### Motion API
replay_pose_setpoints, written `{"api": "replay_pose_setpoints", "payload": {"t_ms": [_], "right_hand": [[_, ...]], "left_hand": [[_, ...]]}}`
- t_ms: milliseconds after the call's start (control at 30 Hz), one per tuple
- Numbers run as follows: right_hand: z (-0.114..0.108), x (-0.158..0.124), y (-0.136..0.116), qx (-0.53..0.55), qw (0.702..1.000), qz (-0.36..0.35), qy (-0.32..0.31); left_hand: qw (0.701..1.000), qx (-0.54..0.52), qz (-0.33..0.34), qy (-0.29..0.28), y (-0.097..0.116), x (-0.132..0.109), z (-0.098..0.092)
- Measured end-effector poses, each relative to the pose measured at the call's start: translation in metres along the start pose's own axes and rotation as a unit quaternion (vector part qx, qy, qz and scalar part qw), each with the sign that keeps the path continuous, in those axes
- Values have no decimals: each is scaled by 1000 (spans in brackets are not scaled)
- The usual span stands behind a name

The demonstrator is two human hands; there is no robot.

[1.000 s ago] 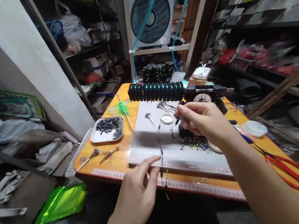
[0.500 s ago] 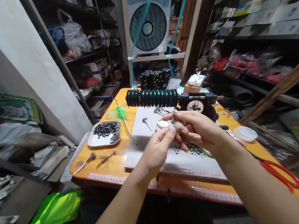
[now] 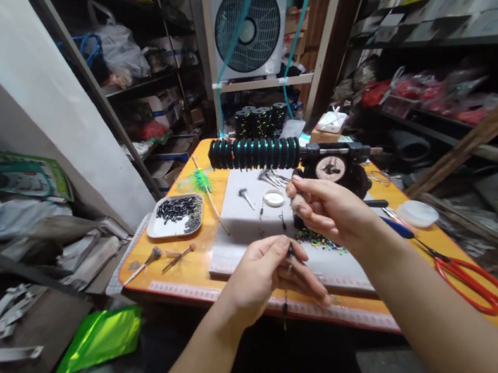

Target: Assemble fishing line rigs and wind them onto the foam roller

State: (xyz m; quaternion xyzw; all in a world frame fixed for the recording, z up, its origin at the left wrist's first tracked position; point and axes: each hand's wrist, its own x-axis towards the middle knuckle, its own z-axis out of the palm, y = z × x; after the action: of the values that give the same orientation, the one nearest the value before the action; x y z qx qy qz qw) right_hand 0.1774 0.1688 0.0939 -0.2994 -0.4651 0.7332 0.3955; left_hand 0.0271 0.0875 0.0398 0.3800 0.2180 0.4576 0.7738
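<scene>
Small dark piece [image 3: 291, 249] shows at the fingertips of your left hand [image 3: 272, 271], over the near part of the white board [image 3: 237, 254]. You have it pinched between thumb and fingers, the other fingers stretched out loosely to the right; its finer detail is too small to tell. Below that hand, just off the near edge of the board, hangs another dark bit [image 3: 285, 307].

Your right hand [image 3: 333, 214] is over the right half of the board, apart from your left. Its thumb and forefinger are drawn nearly together, but you cannot tell from this view whether they have hold of anything.

On the board you have coloured beads [image 3: 323, 243] beneath your right hand and a round white lid [image 3: 274, 198] towards the far side. Left of the board sits a white tray [image 3: 168, 231] of black tubes [image 3: 176, 208]; right of it lie red-handled scissors [image 3: 452, 262]. Above its far edge runs a ribbed black roll [image 3: 255, 153].
</scene>
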Motion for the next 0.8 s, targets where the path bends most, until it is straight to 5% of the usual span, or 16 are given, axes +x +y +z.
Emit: {"api": "replay_pose_setpoints", "payload": {"t_ms": [367, 533, 700, 800], "right_hand": [[-2, -2, -1, -21, 1000, -12, 10], [0, -4, -10, -92, 995, -38, 30], [2, -6, -27, -366, 922, -102, 80], [-2, -7, -32, -433, 894, -93, 72]], "left_hand": [[1000, 10, -5, -18, -5, -3, -3], [983, 136, 113, 56, 6, 10, 0], [967, 195, 140, 83, 28, 44, 3], [971, 190, 123, 75, 37, 57, 2]]}}
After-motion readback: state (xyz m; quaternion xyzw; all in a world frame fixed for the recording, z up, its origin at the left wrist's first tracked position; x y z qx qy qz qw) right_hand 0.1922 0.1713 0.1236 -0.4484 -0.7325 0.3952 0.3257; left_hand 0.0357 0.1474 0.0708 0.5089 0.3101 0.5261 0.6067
